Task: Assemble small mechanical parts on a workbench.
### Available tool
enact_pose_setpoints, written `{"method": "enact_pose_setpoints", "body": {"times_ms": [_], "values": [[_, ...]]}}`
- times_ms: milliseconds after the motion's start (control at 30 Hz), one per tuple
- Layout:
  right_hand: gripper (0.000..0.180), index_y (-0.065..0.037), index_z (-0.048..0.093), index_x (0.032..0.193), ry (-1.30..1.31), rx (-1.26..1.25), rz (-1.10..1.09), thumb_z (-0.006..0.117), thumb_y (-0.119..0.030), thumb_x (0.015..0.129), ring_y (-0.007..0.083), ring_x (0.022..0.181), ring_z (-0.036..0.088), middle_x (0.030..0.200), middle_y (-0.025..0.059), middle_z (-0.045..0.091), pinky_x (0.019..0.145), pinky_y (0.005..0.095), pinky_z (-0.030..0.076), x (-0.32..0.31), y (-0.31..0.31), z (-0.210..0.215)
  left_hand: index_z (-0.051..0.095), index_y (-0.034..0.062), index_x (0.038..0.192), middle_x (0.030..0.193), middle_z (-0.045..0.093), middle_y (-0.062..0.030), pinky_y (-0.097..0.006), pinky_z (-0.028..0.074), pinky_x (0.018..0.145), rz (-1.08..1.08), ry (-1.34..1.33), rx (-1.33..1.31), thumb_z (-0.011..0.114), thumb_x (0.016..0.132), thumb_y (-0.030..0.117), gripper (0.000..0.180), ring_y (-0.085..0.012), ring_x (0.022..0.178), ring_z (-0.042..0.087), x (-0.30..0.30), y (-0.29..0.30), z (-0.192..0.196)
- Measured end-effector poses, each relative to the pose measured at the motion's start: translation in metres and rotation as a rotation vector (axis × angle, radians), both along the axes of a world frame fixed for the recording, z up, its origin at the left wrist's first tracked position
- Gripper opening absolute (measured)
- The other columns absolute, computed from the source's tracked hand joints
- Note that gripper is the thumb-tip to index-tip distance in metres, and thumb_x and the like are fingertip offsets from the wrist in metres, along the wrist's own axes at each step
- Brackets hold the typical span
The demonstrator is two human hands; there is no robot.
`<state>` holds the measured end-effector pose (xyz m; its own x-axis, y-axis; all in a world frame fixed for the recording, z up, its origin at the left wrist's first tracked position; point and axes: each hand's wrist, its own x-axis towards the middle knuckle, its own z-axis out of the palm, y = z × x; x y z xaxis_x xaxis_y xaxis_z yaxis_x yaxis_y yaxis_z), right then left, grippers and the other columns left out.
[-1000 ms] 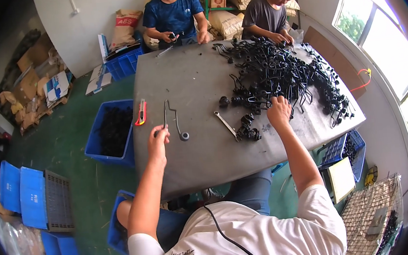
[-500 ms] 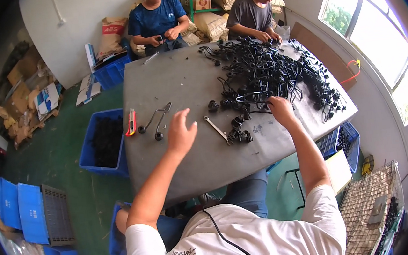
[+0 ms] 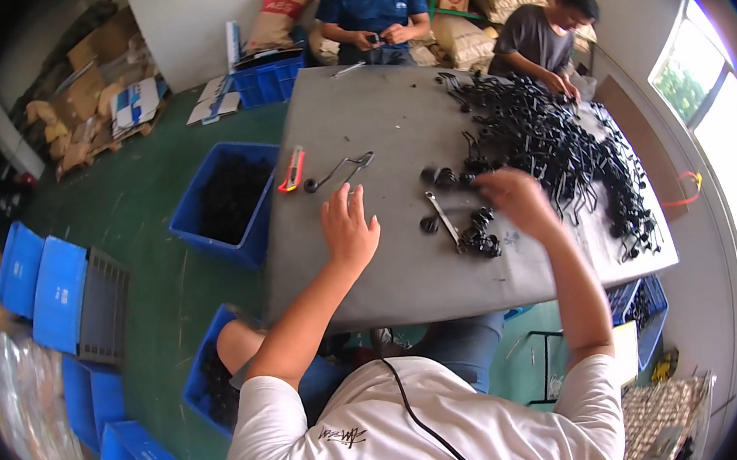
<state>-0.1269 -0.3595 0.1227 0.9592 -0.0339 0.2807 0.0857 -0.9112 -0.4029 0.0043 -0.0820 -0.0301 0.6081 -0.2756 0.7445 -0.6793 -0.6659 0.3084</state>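
My left hand (image 3: 349, 225) lies open and flat on the grey table (image 3: 372, 273), just below a bent metal rod with a black knob (image 3: 341, 172). My right hand (image 3: 513, 200) hovers, blurred, over small black parts (image 3: 477, 236) next to a silver wrench (image 3: 443, 220); whether it holds anything is unclear. A large pile of black wire pieces (image 3: 553, 139) covers the table's right side. A red utility knife (image 3: 291, 168) rests near the left edge.
Two other people (image 3: 371, 6) (image 3: 544, 35) work at the table's far end. Blue bins (image 3: 228, 203) with black parts stand on the green floor at the left. More blue crates (image 3: 58, 292), cardboard boxes and sacks line the room's edges.
My left hand drew back from the bent rod toward me and flattened on the table. My right hand shifted left toward the wrench and small parts. The view tilted down.
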Motion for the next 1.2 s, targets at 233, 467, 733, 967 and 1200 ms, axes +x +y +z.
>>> {"method": "enact_pose_setpoints", "body": {"times_ms": [233, 467, 733, 967, 1200], "values": [[0.025, -0.012, 0.071, 0.114, 0.077, 0.132, 0.293, 0.065, -0.023, 0.092, 0.0359, 0.1, 0.064, 0.103, 0.0141, 0.069, 0.088, 0.0429, 0.051, 0.093, 0.046, -0.115, 0.058, 0.0073, 0.131, 0.126, 0.061, -0.0171, -0.045, 0.053, 0.09, -0.22, 0.266, 0.305, 0.065, 0.087, 0.005, 0.045, -0.0386, 0.107, 0.063, 0.075, 0.04, -0.033], [0.035, -0.014, 0.068, 0.12, -0.356, -0.078, -0.066, 0.066, -0.016, 0.086, 0.0301, 0.113, 0.059, 0.117, 0.0091, 0.063, 0.097, 0.0433, 0.047, 0.117, 0.026, -0.122, 0.054, 0.0081, 0.138, 0.136, 0.056, -0.0186, -0.046, 0.046, 0.102, 0.05, 0.058, 0.298, 0.059, 0.079, -0.009, 0.062, -0.0375, 0.122, 0.056, 0.117, 0.045, -0.023], [0.056, -0.012, 0.061, 0.132, -0.054, -0.541, -0.262, 0.063, -0.008, 0.075, 0.0278, 0.133, 0.047, 0.131, 0.0094, 0.058, 0.107, 0.0443, 0.038, 0.041, -0.115, -0.13, 0.06, 0.0078, 0.133, 0.143, 0.052, -0.0159, -0.056, 0.032, 0.113, -0.168, 0.077, 0.367, 0.067, 0.091, 0.043, 0.055, -0.0354, 0.135, 0.045, 0.066, -0.002, -0.02], [0.031, -0.002, 0.062, 0.109, -0.296, 0.167, -0.379, 0.069, -0.017, 0.082, 0.0322, 0.088, 0.061, 0.095, 0.0143, 0.06, 0.08, 0.0392, 0.049, 0.029, -0.114, -0.029, 0.05, 0.0042, 0.14, 0.137, 0.053, -0.0181, -0.05, 0.039, 0.109, -0.453, -0.006, 0.008, 0.077, 0.082, 0.023, 0.067, -0.0373, 0.129, 0.049, 0.004, -0.058, 0.022], [0.023, -0.002, 0.061, 0.099, -0.355, 0.292, -0.436, 0.07, -0.019, 0.088, 0.0178, 0.072, 0.052, 0.077, 0.007, 0.056, 0.069, 0.033, 0.045, 0.027, -0.05, 0.015, 0.039, 0.0015, 0.149, 0.142, 0.05, -0.0192, -0.05, 0.037, 0.111, -0.632, 0.083, -0.135, 0.08, 0.08, 0.032, 0.086, -0.0392, 0.131, 0.047, -0.02, -0.098, 0.084]]}}
